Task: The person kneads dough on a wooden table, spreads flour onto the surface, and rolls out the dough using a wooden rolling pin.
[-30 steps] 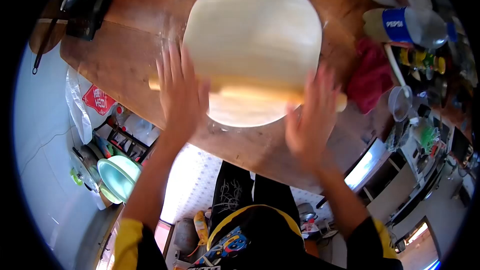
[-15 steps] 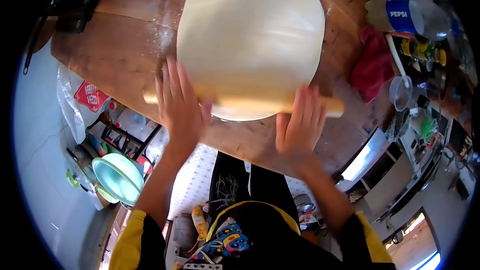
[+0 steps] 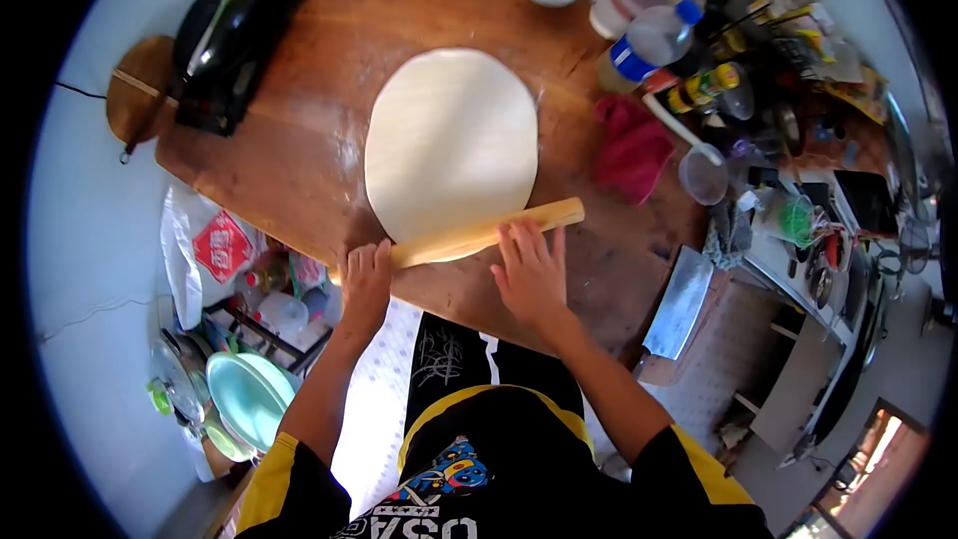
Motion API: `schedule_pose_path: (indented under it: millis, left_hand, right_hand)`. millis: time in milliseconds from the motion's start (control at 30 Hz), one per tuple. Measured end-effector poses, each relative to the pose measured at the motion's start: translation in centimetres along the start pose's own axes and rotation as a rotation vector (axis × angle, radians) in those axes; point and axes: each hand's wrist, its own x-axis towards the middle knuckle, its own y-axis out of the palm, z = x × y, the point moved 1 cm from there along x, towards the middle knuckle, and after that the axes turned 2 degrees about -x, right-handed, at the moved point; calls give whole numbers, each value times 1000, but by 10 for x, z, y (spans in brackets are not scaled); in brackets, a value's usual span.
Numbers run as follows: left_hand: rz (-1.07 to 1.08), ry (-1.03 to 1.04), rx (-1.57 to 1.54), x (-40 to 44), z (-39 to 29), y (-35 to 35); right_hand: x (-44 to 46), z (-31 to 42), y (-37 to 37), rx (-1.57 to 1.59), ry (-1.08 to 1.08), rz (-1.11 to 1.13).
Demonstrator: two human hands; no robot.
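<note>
A large, flat, pale sheet of dough [image 3: 454, 140] lies on the brown wooden table [image 3: 299, 130]. Across its near edge rests a wooden rolling pin [image 3: 469, 237], tilted so that its right end is farther from me. My left hand [image 3: 365, 284] has its fingers curled over the pin's left end, which it mostly covers. On the right part of the pin, my right hand [image 3: 534, 274] lies with its fingers stretched out and apart, fingertips touching the wood.
A cleaver [image 3: 684, 304] lies at the table's right edge. Nearby are a dark red cloth [image 3: 632, 148], a soda bottle [image 3: 647, 48] and a clear plastic cup [image 3: 703, 176]. A black appliance [image 3: 228, 30] stands at the far left. Green basins [image 3: 244, 399] sit below left.
The view has tilted and widened, showing more of the table and the cleaver. The rolling pin has turned to a slant, and my left fingers have gone from stretched to curled.
</note>
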Motion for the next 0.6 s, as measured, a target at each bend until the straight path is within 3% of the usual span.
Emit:
schedule_pose_path:
  millis: [33, 100, 167, 233, 300, 367, 400, 467, 600]
  left_hand:
    - [-29, 14, 14, 4, -1, -11]
    - [16, 125, 38, 7, -6, -33]
    - [-49, 191, 46, 9, -19, -62]
    - [-153, 274, -36, 17, -36, -82]
    - [-325, 171, 0, 21, -63, -93]
    - [-297, -136, -250, 17, -81, -98]
    - [-275, -264, -433, 14, -78, -86]
    - [-208, -269, -481, 5, -50, -21]
    - [-70, -329, -575, 18, -50, 3]
  right_hand:
    - [13, -8, -3, -7, -3, -34]
    - [31, -19, 6, -115, -295, 48]
    - [16, -24, 10, -77, -313, 32]
    - [-7, -29, -12, 133, -143, 129]
    - [-41, -35, -32, 150, 62, 45]
    - [-76, -46, -19, 160, 374, -10]
    - [-89, -51, -10, 163, 370, -8]
    - [-102, -64, 3, 170, 677, -112]
    - [-95, -74, 8, 67, 908, -180]
